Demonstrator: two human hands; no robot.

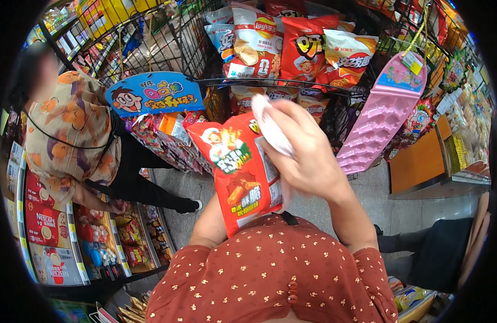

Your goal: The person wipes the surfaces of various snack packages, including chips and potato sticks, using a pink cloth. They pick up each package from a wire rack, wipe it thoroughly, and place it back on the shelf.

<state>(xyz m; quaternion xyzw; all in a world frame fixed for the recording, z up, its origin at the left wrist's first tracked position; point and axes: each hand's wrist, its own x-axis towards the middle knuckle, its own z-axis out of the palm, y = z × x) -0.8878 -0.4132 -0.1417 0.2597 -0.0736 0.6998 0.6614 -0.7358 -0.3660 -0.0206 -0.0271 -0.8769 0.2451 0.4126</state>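
Observation:
A red snack bag (242,173) with printed food pictures is held up before my chest. My left forearm (208,226) runs behind it, and the bag hides my left hand, which supports it from the back. At the upper right edge of the bag, my right hand (303,149) grips a white cloth or tissue (272,125), slightly blurred. The cloth lies against or just over the bag's surface; contact is hard to tell. Beyond my hands, a black wire basket rack (268,82) holds several upright chip bags, including a Lay's bag (256,44) and a red one (303,48).
A pink moulded plastic tray (379,113) hangs by a yellow cord at the right. Small candy packets (167,141) hang under a blue sign (155,94). At the left, a person (71,125) reaches towards stocked shelves (123,242). Another person's legs (418,246) show at the right.

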